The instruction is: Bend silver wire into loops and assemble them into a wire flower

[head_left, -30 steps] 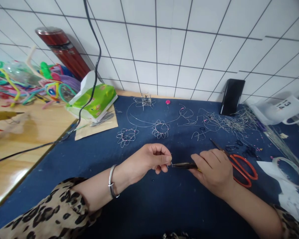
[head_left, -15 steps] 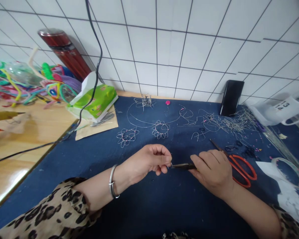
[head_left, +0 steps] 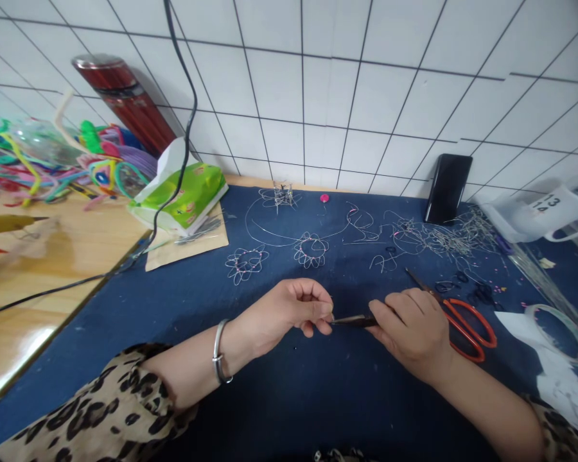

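My left fingers (head_left: 322, 310) pinch a wire (head_left: 332, 316); my right fingers (head_left: 384, 313) curl tight around pliers (head_left: 352, 321), tips at the wire

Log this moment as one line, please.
left hand: pinching thin wire | right hand: holding pliers, tip at wire | scissors: on blue surface, beside right hand

I hold the left hand (head_left: 289, 311) out in front of me, its forearm (head_left: 187, 372) slanting up from the lower left and its wrist (head_left: 238, 346) nearly in line. The thumb (head_left: 313, 311) presses toward the bent index finger in a pinch, with other fingertips showing just below. My right hand (head_left: 411, 330) faces it, slightly apart, back upward, its fingers (head_left: 390, 308) curled into a grip. The right forearm (head_left: 491, 398) slopes in from the lower right.
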`<state>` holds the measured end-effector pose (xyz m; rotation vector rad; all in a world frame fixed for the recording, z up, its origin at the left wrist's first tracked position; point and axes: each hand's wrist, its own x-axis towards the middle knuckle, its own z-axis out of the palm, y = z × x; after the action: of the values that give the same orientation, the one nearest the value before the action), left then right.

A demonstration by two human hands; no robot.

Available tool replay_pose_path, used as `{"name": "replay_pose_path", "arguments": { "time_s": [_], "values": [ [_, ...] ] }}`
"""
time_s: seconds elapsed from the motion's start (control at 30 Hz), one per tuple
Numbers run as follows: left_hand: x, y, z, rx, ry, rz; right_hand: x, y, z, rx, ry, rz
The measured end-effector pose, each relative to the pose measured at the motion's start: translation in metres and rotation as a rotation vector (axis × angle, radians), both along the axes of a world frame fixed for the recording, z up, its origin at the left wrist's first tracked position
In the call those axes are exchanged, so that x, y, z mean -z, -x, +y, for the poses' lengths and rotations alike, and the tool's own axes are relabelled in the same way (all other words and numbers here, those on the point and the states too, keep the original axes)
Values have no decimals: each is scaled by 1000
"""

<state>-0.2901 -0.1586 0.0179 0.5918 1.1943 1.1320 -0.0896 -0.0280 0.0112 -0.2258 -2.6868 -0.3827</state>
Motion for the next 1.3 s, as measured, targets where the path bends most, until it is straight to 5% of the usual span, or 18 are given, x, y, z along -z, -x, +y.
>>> {"name": "replay_pose_path", "arguments": {
  "time_s": [0.73, 1.1, 1.3],
  "values": [
    [-5, -19, -2, -232, -61, 162, 0, 3, -5, 16, -53, 26],
    [-6, -20, -3, -245, -183, 340, 6, 8, -7, 110, 258, -124],
    [-7, -18, -8, -191, -270, 603, 6, 7, -8, 111, 448, -186]
  ]
}}
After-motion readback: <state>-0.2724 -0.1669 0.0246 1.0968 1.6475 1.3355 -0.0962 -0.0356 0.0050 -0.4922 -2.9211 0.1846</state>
